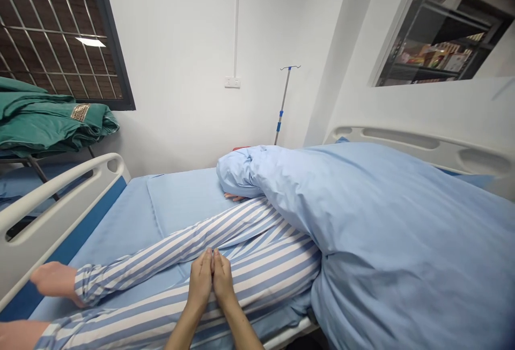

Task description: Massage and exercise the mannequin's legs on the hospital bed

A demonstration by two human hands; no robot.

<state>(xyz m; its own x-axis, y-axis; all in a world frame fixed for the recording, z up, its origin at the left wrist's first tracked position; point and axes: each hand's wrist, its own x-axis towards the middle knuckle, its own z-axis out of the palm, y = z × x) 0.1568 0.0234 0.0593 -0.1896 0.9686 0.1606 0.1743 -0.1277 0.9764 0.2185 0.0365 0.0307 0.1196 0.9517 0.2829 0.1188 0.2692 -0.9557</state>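
Observation:
My left hand (200, 277) and my right hand (222, 277) are side by side with fingers together, their edges touching. They sit over the blue-and-white striped pajamas (257, 280) of a person lying on the bed, and I cannot tell if they press on the cloth. Most of that person lies under a light blue quilt (386, 232), which hides the head. One of their hands (52, 280) reaches out from a striped sleeve near the left bed rail (52, 205). Another of their hands (233, 197) shows at the quilt's edge.
The bed has a blue sheet (120, 232) and a white rail (422, 146) on the far right. A folded green blanket (48, 119) lies on a stand at the left. An IV pole (284, 109) stands behind the bed, below a wall socket's height.

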